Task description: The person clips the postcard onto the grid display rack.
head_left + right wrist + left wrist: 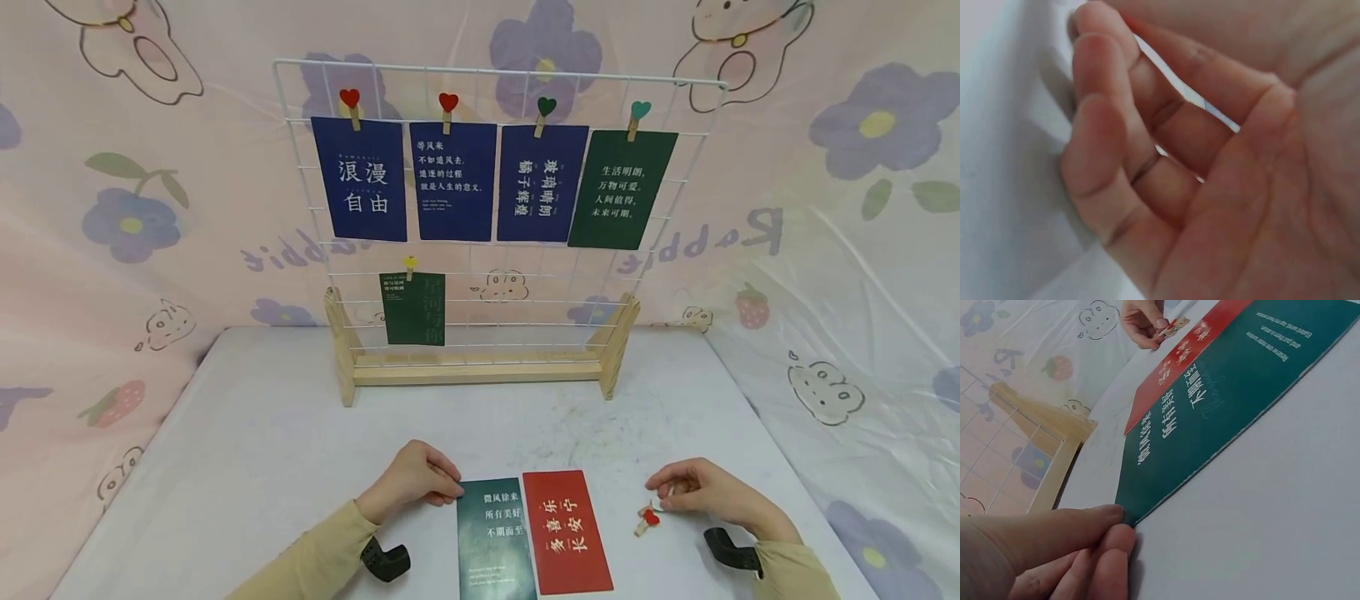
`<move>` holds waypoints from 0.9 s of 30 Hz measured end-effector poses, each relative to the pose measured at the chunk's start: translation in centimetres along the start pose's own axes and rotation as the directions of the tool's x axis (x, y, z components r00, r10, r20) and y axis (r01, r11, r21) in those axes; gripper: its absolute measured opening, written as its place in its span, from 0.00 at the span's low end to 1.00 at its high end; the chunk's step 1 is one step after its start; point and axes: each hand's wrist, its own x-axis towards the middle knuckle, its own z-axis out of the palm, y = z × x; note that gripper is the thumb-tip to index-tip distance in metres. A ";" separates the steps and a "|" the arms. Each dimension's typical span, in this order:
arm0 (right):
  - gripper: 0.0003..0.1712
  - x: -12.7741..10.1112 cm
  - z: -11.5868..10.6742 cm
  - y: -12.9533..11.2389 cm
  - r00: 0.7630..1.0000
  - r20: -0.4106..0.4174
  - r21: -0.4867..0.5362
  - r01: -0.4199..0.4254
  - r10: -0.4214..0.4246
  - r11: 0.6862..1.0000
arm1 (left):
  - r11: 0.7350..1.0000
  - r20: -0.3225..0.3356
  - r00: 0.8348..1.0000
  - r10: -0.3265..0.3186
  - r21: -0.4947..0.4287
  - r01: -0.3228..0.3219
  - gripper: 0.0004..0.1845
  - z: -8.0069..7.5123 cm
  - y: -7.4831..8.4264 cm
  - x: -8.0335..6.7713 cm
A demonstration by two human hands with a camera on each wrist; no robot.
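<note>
My left hand pinches the top left corner of a teal-green card with white writing, which lies on the table. In the left wrist view, its thumb and fingers close on the corner of that card. Close on the right of it lies a red card. My right hand is low over the table, fingertips at a few small wooden clothespins, one with a red heart. In the right wrist view the fingers are bent, and whether they grip a clothespin is hidden.
A white wire grid rack on a wooden base stands at the back. Heart clothespins hold three blue cards and a green card along its top. A smaller green card hangs lower left from a yellow-topped clothespin. Patterned cloth surrounds the table.
</note>
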 end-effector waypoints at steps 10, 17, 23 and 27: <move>0.13 0.1 0.1 0.0 1.000 0.000 -0.028 0.013 -0.013 1.000 | 0.998 -0.052 0.998 0.047 0.036 -0.045 0.11 0.3 0.1 -0.4; 0.13 0.1 0.1 0.0 1.000 -0.011 -0.044 0.002 -0.002 0.999 | 0.997 -0.079 0.996 0.052 0.060 -0.047 0.11 0.4 -0.2 -0.2; 0.12 0.1 0.2 0.0 1.000 -0.016 -0.042 0.004 -0.004 0.999 | 0.996 -0.086 0.994 0.063 0.073 -0.057 0.10 0.5 -0.2 -0.3; 0.12 0.1 0.3 0.0 1.000 -0.019 -0.048 -0.005 0.004 0.999 | 0.994 -0.093 0.993 0.077 0.082 -0.069 0.10 0.6 -0.3 -0.4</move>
